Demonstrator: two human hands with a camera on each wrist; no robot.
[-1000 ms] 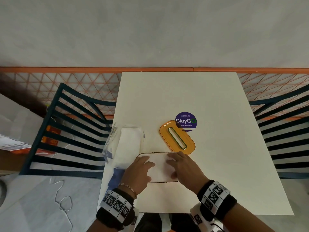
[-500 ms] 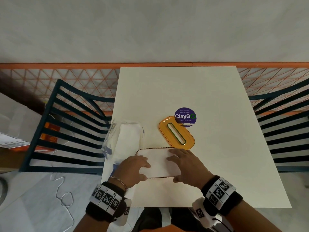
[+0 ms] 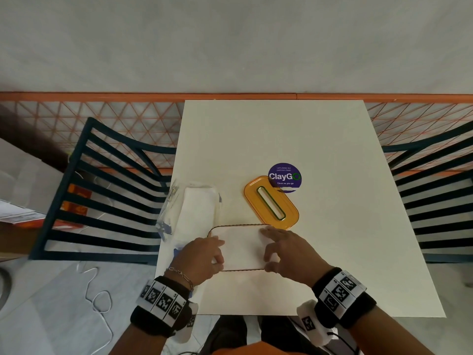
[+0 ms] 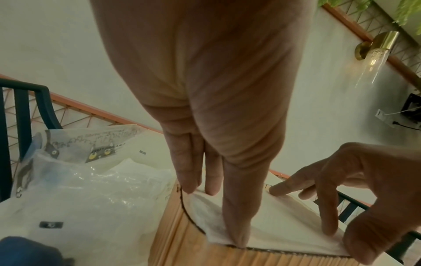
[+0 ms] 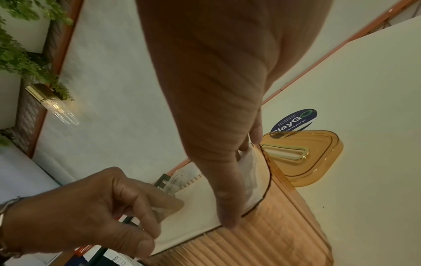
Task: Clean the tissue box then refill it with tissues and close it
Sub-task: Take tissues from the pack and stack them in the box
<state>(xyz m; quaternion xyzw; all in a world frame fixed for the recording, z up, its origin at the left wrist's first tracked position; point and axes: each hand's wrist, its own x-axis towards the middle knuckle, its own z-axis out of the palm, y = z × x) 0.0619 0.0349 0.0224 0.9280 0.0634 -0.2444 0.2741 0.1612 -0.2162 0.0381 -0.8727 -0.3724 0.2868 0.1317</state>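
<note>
Tissue box, amber, ribbed, open-topped, sits at table's near edge w/ white tissues inside. My left hand & right hand, fingers straight, press tissues down. Lid lies just behind; tissue pack to the left.

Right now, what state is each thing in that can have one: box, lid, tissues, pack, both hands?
Tissue box: open, filled to the rim.
Lid: off, flat on the table behind the box.
Tissues: in the box, being pressed down.
Tissue pack: opened, beside the box.
Left hand: pressing tissues.
Right hand: pressing tissues.
</note>
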